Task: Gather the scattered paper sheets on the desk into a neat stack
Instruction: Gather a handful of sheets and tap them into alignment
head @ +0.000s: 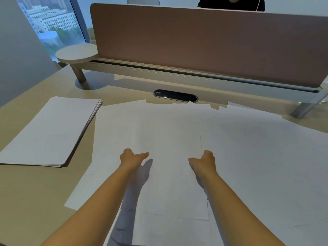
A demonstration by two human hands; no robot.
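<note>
Head view looks down at two bare arms reaching over a big mess of loose paper sheets [230, 148] on the worktop [26, 192]. The left hand [130, 157] and the right hand [205, 161] seem to be at the two side edges of one sheet [170, 148] in the middle. Both thumbs point inward. The other fingers curl away out of sight, so I cannot tell if they pinch the sheet or just touch it. A neat stack [48, 132] already sits to the left, apart from the mess. Many sheets overlap, so lifting one may drag others along or push them off the worktop. A fast pull could bend or crease the paper.
</note>
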